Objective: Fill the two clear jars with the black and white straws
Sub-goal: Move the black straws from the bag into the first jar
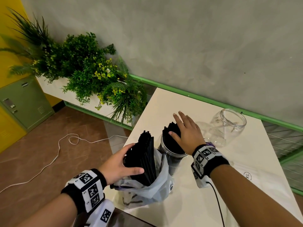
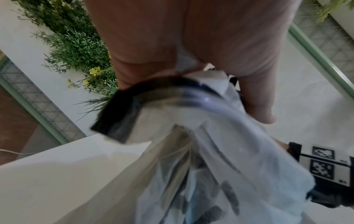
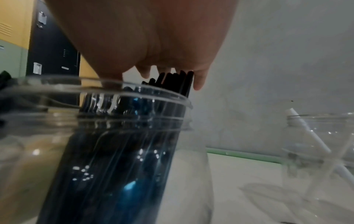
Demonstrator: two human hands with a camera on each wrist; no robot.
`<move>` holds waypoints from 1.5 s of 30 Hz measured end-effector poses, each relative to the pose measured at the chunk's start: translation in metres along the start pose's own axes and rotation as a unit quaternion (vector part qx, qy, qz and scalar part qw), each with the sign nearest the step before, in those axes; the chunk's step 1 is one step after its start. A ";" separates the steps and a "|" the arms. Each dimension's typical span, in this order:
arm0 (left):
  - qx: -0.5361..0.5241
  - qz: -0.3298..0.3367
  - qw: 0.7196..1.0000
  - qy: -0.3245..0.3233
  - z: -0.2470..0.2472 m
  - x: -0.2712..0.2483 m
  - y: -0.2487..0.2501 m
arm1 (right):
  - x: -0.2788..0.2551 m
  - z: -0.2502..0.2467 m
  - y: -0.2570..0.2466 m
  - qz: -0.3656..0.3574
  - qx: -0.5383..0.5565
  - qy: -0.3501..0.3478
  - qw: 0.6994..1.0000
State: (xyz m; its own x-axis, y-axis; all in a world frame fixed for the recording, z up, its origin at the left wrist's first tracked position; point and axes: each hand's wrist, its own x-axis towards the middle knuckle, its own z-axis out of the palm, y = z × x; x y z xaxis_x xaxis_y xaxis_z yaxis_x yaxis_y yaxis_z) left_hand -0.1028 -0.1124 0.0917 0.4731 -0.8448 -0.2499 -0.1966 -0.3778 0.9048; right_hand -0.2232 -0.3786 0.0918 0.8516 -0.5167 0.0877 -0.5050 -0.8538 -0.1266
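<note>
On the white table point(image 1: 229, 185) a clear jar point(image 1: 172, 154) stands packed with black straws point(image 1: 172, 133). My right hand point(image 1: 182, 126) lies flat on their tops, fingers straight; the right wrist view shows the palm point(image 3: 149, 37) above the straw ends point(image 3: 172, 81) and jar point(image 3: 114, 151). My left hand point(image 1: 124, 161) grips a second bundle of black straws point(image 1: 147, 154) standing in a plastic bag point(image 1: 152, 190). In the left wrist view the bag point(image 2: 220, 159) fills the frame. A second clear jar point(image 1: 227, 125) stands further right and holds a white straw point(image 3: 306, 130).
Green plants point(image 1: 91, 68) stand left of the table along a grey wall. A green locker point(image 1: 24, 102) and a white cable point(image 1: 65, 141) are on the brown floor at left. A black cable point(image 1: 216, 199) trails from my right wrist across the table.
</note>
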 end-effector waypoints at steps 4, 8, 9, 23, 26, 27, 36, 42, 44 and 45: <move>-0.020 -0.002 1.000 0.000 -0.001 0.000 -0.002 | 0.011 0.001 -0.008 -0.011 -0.001 -0.030 0.999; -0.029 -0.004 1.000 0.000 -0.001 0.000 -0.004 | 0.014 0.013 -0.024 0.008 -0.004 0.049 0.999; -0.029 -0.002 1.000 0.000 -0.001 0.000 -0.004 | 0.016 0.016 -0.026 0.006 0.001 0.073 0.997; -0.039 0.035 0.999 -0.012 -0.004 0.004 -0.004 | 0.025 0.008 0.002 -0.037 0.076 0.142 0.986; -0.037 0.036 0.999 -0.015 -0.004 0.004 -0.005 | 0.025 0.013 0.004 -0.049 0.071 0.172 0.981; -0.035 0.035 0.999 -0.016 -0.004 0.004 -0.005 | 0.025 0.014 0.005 -0.055 0.059 0.162 0.983; -0.049 0.030 0.998 -0.012 -0.003 0.004 -0.008 | 0.009 -0.020 -0.021 -0.047 0.140 0.187 0.971; -0.074 0.017 0.997 0.011 -0.002 0.004 -0.012 | -0.063 -0.007 -0.075 -0.083 0.372 -0.072 0.922; -0.085 0.012 0.996 0.015 -0.001 0.003 -0.012 | -0.069 0.006 -0.081 -0.075 0.361 -0.131 0.920; -0.096 0.013 0.995 0.018 0.000 0.004 -0.014 | -0.068 0.010 -0.083 -0.072 0.358 -0.144 0.920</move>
State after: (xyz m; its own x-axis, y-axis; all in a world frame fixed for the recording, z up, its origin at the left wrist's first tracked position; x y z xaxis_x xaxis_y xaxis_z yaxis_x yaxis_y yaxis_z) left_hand -0.0982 -0.1105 0.0778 0.5007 -0.8380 -0.2170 -0.0431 -0.2745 0.9606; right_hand -0.2379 -0.2717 0.0862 0.9565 -0.2746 -0.0982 -0.2498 -0.5976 -0.7619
